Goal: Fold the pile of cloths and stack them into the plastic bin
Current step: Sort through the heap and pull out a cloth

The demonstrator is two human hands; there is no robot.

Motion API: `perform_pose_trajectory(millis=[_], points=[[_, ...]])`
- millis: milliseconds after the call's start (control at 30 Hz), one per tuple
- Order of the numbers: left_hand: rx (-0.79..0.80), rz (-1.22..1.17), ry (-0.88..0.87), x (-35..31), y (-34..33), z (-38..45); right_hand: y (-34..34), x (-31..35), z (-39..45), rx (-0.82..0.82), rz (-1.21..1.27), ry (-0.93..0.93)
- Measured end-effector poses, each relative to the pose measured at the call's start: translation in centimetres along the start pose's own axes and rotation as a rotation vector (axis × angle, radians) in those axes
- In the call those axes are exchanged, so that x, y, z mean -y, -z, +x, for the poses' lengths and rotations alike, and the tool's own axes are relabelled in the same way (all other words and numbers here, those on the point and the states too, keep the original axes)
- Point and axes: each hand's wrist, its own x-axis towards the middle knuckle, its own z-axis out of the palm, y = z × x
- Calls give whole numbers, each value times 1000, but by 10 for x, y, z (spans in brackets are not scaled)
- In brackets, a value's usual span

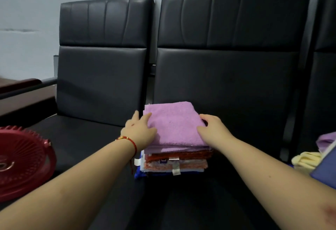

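A folded lilac cloth (174, 124) tops a stack of folded cloths (174, 162) in red, orange, white and blue, on the black seat of a bench. My left hand (140, 131) rests on the lilac cloth's left edge, fingers spread flat. On the cloth's right edge lies my right hand (212, 129), with the thumb tucked at the cloth's far right corner. Both hands press on the cloth; neither lifts it. A red plastic bin (23, 164) with a slotted wall lies at the left on the seat.
Unfolded cloths, one pale yellow (305, 160) and one lilac (325, 140), lie at the right edge beside a blue-grey flat object (325, 168). Black padded backrests (227, 47) rise behind the seats. A dark wooden table (18, 91) stands at the far left.
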Motion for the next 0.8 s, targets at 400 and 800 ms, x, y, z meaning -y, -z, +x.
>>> perform_pose_trajectory(millis=[400,800], points=[[133,-68,-437,-163,-54,-139,114,-75,-153,-126,-108,-89],[391,29,-672,-284,-144,-286,212,-211,-313,-276,-122,-342]])
